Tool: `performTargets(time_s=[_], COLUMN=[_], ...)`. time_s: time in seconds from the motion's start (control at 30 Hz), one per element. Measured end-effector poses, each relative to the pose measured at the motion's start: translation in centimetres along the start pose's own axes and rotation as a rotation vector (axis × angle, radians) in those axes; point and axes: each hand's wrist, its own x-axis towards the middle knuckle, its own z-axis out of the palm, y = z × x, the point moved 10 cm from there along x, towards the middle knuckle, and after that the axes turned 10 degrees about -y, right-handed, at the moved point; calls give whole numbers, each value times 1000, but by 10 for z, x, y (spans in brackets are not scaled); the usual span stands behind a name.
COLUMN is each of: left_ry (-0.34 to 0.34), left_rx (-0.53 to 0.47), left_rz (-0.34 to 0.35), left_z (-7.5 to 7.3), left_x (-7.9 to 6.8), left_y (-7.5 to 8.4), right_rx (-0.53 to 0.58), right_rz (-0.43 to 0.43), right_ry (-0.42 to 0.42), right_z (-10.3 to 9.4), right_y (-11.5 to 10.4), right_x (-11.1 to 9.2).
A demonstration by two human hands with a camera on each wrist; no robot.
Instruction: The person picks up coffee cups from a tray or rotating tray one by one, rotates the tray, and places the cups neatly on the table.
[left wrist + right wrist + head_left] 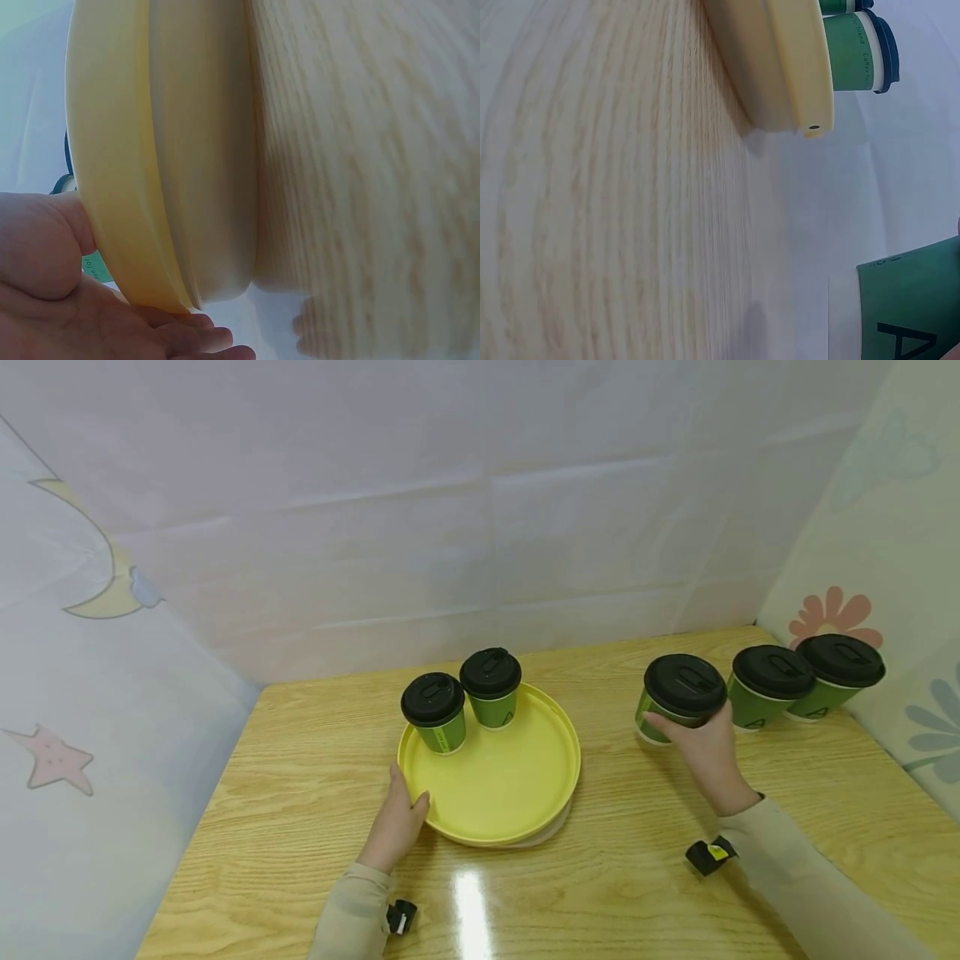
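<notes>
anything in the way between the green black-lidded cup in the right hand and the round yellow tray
Nothing visible is: only wood-grain tabletop shows between the green black-lidded cup in the right hand and the round yellow tray. Two matching cups stand toward the tray's far left, outside that gap.

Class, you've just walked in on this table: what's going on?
A person's right hand grips a black-lidded green coffee cup, seemingly just off the wooden table. The left hand holds the edge of a round yellow tray. Two matching cups stand on the tray; two more cups stand right of the gripped one.
</notes>
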Motion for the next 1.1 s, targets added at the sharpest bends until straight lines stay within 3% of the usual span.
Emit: performTargets(time_s=[0.2, 0.73, 1.1], left_ry=[-3, -2, 1], left_rx=[1, 2, 7], left_rz=[-10, -10, -7], left_z=[0, 0, 0], left_x=[0, 1, 1], left_y=[0, -2, -1], right_rx=[-1, -3, 0], right_rz=[65, 35, 65], right_ry=[12, 32, 50], right_z=[-5, -11, -15], right_y=[8, 15, 19], right_x=[-1, 2, 2])
